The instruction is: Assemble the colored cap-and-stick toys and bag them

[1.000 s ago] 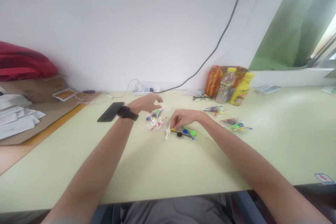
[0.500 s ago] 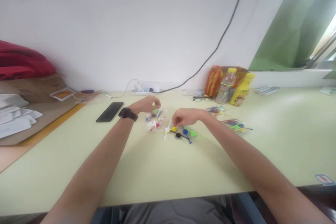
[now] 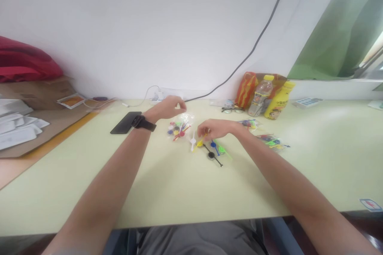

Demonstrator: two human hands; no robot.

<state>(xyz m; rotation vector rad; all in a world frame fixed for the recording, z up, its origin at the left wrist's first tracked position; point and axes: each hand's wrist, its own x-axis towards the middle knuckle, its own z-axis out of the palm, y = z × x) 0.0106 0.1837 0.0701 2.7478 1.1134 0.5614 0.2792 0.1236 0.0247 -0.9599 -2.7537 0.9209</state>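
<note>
My left hand (image 3: 169, 108), with a black watch on its wrist, pinches the top of a small clear bag (image 3: 179, 127) of coloured plastic sticks with round heads and holds it just above the pale yellow-green table (image 3: 167, 191). My right hand (image 3: 213, 128) is curled over a loose cluster of the same sticks, its fingertips closed on a yellow stick (image 3: 200, 142). White, blue, green and black sticks (image 3: 213, 154) lie on the table beside and just in front of that hand.
A black phone (image 3: 125, 122) lies left of my left wrist. Two more bags of sticks (image 3: 271, 142) sit to the right. Bottles (image 3: 279, 100), an orange packet and glasses stand at the back right; a power strip (image 3: 161, 95) by the wall; boxes and papers at left.
My left hand closed from spread fingers to a pinch and lifted the bag's top. My right hand shifted slightly over the loose sticks. The camera tilted a little.
</note>
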